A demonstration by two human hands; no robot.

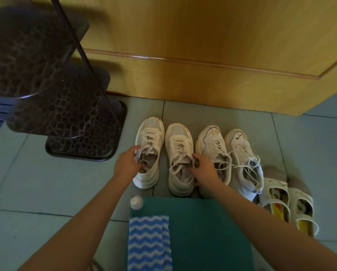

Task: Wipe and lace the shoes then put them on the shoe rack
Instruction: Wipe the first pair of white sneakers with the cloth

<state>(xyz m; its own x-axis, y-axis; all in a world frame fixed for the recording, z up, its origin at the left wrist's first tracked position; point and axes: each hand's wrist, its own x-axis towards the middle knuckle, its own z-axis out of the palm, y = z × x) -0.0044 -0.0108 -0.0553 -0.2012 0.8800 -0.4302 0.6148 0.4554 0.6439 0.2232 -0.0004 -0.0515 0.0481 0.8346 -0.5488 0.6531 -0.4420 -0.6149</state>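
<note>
Gripping the left mesh sneaker (pixel 149 153) at the rim of its opening with the left hand (pixel 127 163), fingers curled in over the collar and against the loose laces. Clasping the right mesh sneaker (pixel 180 159) likewise with the right hand (pixel 203 169), fingers bent round the collar on the side nearer that hand, fingertips among the laces. Set upright on the tiled floor (pixel 36 182) between the two hands, toes pointing away from the wrists, side by side with a narrow gap.

Just beyond the right hand, on its outer side: a second pair of white sneakers (pixel 212 145), laces untied and trailing, the nearer one partly hidden behind that hand. Further out on the same side and closer to the elbow, a pair of printed slippers (pixel 277 198).

Under the forearms, between them: a green mat (pixel 202 231) with a blue-and-white zigzag cloth (pixel 149 243) lying on its left part. Just below the left wrist, at the mat's corner, a small clear bottle (pixel 136 202).

Ahead of the left hand and well off to its outer side, the dark tiered shoe rack (pixel 66 114). Straight ahead of both hands, past the sneaker toes, a wooden cabinet (pixel 202 55).
</note>
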